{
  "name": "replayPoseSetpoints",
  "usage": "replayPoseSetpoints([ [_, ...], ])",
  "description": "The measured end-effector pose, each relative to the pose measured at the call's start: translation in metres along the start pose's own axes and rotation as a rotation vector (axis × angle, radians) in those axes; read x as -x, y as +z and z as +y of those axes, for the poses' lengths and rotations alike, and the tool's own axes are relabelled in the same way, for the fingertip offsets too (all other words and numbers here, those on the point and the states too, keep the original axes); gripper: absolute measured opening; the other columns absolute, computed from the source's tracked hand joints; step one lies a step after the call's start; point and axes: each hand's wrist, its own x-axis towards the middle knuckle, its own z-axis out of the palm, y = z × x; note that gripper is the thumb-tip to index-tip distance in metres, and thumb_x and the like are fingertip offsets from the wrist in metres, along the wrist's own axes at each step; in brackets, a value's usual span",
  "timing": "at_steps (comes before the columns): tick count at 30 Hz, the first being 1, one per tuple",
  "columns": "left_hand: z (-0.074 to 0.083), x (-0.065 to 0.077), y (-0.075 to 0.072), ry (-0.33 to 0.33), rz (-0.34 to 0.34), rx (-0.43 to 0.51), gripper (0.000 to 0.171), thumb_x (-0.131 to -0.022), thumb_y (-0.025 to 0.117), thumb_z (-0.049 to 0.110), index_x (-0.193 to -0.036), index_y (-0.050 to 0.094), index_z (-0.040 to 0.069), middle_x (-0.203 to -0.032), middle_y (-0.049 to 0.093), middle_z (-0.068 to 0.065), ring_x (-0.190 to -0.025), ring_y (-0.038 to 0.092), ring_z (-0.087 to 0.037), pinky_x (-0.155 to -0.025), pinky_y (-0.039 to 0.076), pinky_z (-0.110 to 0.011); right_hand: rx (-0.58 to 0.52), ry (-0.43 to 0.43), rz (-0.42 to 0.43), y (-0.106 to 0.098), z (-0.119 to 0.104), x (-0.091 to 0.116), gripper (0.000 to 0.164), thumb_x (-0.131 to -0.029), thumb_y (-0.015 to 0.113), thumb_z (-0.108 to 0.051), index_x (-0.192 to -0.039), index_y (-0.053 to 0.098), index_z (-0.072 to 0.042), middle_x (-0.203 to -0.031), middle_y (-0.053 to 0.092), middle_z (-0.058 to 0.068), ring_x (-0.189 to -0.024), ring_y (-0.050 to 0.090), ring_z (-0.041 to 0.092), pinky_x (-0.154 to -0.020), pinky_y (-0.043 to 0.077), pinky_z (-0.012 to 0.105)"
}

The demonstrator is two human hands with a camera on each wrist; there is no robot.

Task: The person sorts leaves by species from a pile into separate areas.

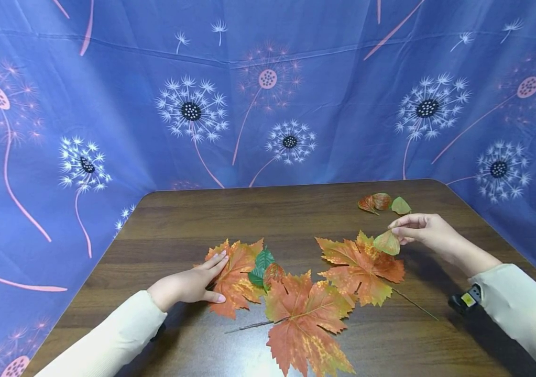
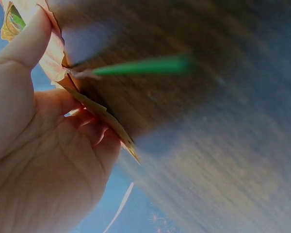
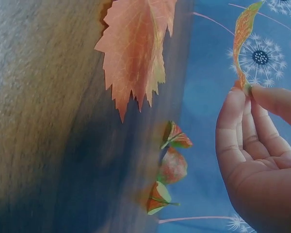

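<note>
My left hand [image 1: 191,284] lies with extended fingers on an orange artificial maple leaf [image 1: 241,269] at the left; in the left wrist view a green stem [image 2: 145,66] sticks out from this leaf. Between thumb and fingertips my right hand [image 1: 430,233] pinches a small yellow-green leaf [image 1: 387,243]. It is held up over the edge of the right-hand maple leaf [image 1: 357,269]. Seen edge-on in the right wrist view, the small leaf [image 3: 242,41] shows an orange side. A third maple leaf [image 1: 307,324] lies front and centre, its brown stem pointing left.
A dark green leaf [image 1: 261,267] and a small reddish leaf [image 1: 274,273] sit between the left and centre maple leaves. Reddish small leaves [image 1: 375,202] and a green one [image 1: 401,206] lie at the back right. Behind the wooden table [image 1: 258,209] hangs a blue dandelion-print cloth [image 1: 343,94].
</note>
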Motion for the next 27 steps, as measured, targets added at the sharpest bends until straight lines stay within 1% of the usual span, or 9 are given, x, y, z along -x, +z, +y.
replayPoseSetpoints([
  [7, 0.001, 0.0, 0.0, -0.011, -0.006, -0.009, 0.091, -0.089, 0.065, 0.042, -0.156, 0.015, 0.005, -0.163, 0.007, -0.015, -0.148, 0.016, -0.038, -0.111, 0.029, -0.056, -0.061, 0.001, 0.005, -0.001, 0.0, -0.005, 0.013, -0.093, 0.064, -0.01, -0.103, 0.07, -0.004, -0.089, 0.073, -0.014, -0.075, 0.067, 0.006, -0.07, 0.056, 0.027],
  [14, 0.002, 0.0, -0.001, -0.011, -0.008, 0.005, 0.09, -0.089, 0.065, 0.041, -0.156, 0.016, 0.005, -0.163, 0.006, -0.015, -0.148, 0.015, -0.038, -0.112, 0.028, -0.057, -0.09, 0.049, 0.004, -0.007, -0.002, -0.01, 0.011, -0.094, 0.064, -0.015, -0.102, 0.072, -0.013, -0.09, 0.072, -0.017, -0.075, 0.067, 0.006, -0.071, 0.055, 0.025],
  [21, 0.002, 0.001, -0.001, -0.001, -0.001, 0.003, 0.091, -0.088, 0.065, 0.041, -0.155, 0.016, 0.004, -0.163, 0.007, -0.016, -0.147, 0.017, -0.04, -0.111, 0.03, -0.056, -0.214, 0.035, 0.014, -0.011, 0.0, -0.018, 0.014, -0.094, 0.062, -0.007, -0.098, 0.073, -0.014, -0.092, 0.073, -0.015, -0.076, 0.068, 0.006, -0.07, 0.056, 0.024],
  [24, 0.002, 0.001, -0.001, 0.009, -0.003, 0.001, 0.091, -0.088, 0.065, 0.041, -0.155, 0.015, 0.004, -0.163, 0.007, -0.017, -0.147, 0.016, -0.04, -0.111, 0.029, -0.057, -0.201, 0.048, 0.021, -0.013, -0.001, -0.02, 0.013, -0.094, 0.063, -0.008, -0.098, 0.073, -0.015, -0.091, 0.072, -0.015, -0.076, 0.068, 0.006, -0.07, 0.056, 0.024],
  [27, 0.001, 0.001, -0.001, 0.004, -0.006, 0.001, 0.091, -0.088, 0.065, 0.042, -0.156, 0.015, 0.005, -0.163, 0.006, -0.016, -0.148, 0.014, -0.038, -0.112, 0.028, -0.056, -0.161, 0.067, 0.03, -0.016, -0.004, -0.021, 0.01, -0.094, 0.064, -0.012, -0.098, 0.073, -0.016, -0.09, 0.071, -0.017, -0.075, 0.068, 0.006, -0.07, 0.055, 0.023],
])
